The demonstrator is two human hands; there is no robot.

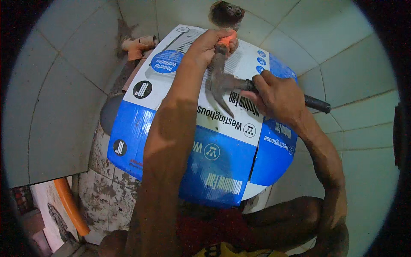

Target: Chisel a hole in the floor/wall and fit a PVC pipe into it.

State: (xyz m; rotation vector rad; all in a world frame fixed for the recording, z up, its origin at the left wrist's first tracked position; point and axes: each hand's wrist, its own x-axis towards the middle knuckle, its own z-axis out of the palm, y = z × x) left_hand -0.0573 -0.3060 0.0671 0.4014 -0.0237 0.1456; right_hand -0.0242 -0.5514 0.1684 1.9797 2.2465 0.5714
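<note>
My right hand [278, 97] grips a claw hammer [229, 83] high on its black handle, close to the metal head. The rest of the handle sticks out to the right past my fist. The hammer's striking face is at or very near an orange piece [227, 37] closed in my left hand [209, 46]. Fingers hide most of this orange piece, so its kind cannot be made out. Below both hands lies a blue and white cardboard sheet [222, 160], printed like a fan's packaging. Just beyond my left hand, a rough dark hole [227, 13] opens in the tiled wall.
Pale tiled walls [64, 77] close in on the left, back and right. An orange-brown pipe fitting [139, 46] stands by the left corner. At lower left, an orange pipe [70, 207] slants beside stained floor tiles [102, 195]. My bent leg [287, 218] is under the sheet's near edge.
</note>
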